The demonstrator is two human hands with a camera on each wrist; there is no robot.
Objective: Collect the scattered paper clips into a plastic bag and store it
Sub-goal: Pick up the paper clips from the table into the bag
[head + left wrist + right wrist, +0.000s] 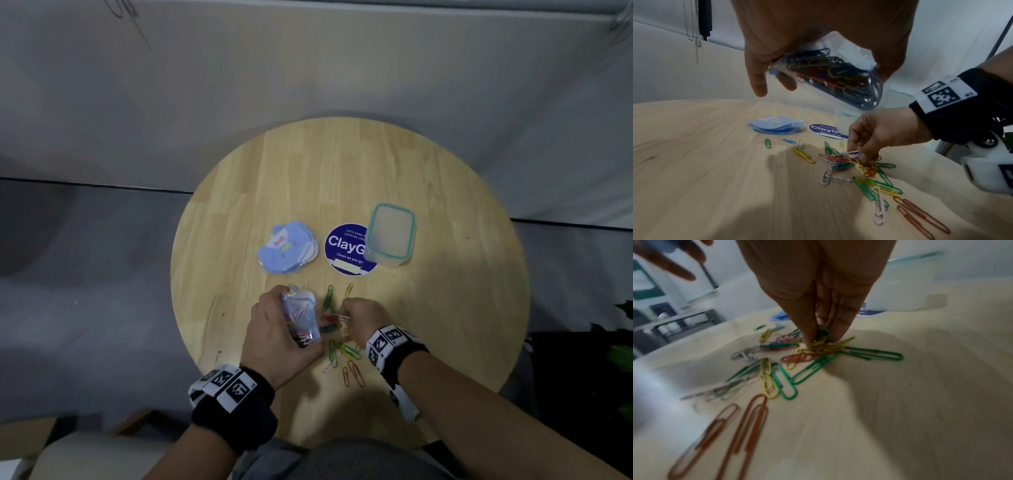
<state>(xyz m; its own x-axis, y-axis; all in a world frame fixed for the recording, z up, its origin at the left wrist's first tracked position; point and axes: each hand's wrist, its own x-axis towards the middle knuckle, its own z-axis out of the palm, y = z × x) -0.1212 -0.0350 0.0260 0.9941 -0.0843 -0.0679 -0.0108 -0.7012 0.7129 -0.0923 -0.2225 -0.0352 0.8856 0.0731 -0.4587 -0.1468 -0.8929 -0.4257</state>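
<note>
Collecting step: my left hand [274,329] grasps the bag [838,78], held above the clips [865,177]; my right hand [885,129] pinches several beneath it on the tabletop [428,308]. Next, I judge: lift them into the bag's mouth.

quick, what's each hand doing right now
Left hand: grips the plastic bag of clips, above the table.
Right hand: fingertips pinch paper clips in the pile.

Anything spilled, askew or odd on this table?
Only the loose paper clips, still scattered on the table, as the task expects. The left hand holds the part-filled plastic bag; the right hand pinches clips. Nothing else stands out.
</note>
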